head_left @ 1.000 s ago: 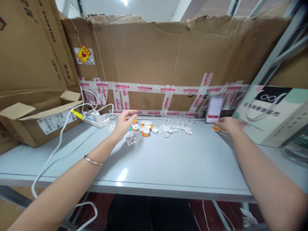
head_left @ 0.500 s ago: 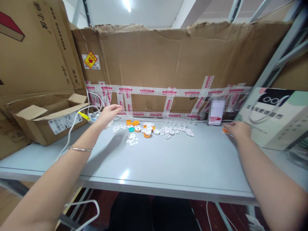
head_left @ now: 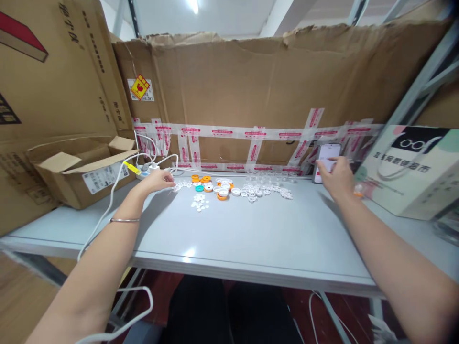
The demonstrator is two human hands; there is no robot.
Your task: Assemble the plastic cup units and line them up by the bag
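My right hand (head_left: pixel 336 177) is raised in front of the phone (head_left: pixel 328 155), its fingers apart at the screen. Behind that hand an orange and clear piece (head_left: pixel 358 190) lies by the paper bag. My left hand (head_left: pixel 160 181) is low over the table's left part, fingers curled beside small white pieces (head_left: pixel 183 185); what they hold, if anything, is hidden. Orange rings (head_left: pixel 205 179), a teal ring (head_left: pixel 199 188) and white rings (head_left: pixel 235 191) form a cluster mid-table. Small white discs (head_left: pixel 199 203) lie before it, and clear pieces (head_left: pixel 274 190) spread to its right.
An open cardboard box (head_left: pixel 79 167) and a power strip (head_left: pixel 143 173) with white cables are at the left. A large cardboard sheet (head_left: pixel 229 86) stands along the back. A paper bag (head_left: pixel 405 177) is at the right, beside a metal rack post (head_left: pixel 419 76).
My right hand has moved left and up from the orange piece to the phone. My left hand has come down toward the small white pieces. The view has shifted slightly.
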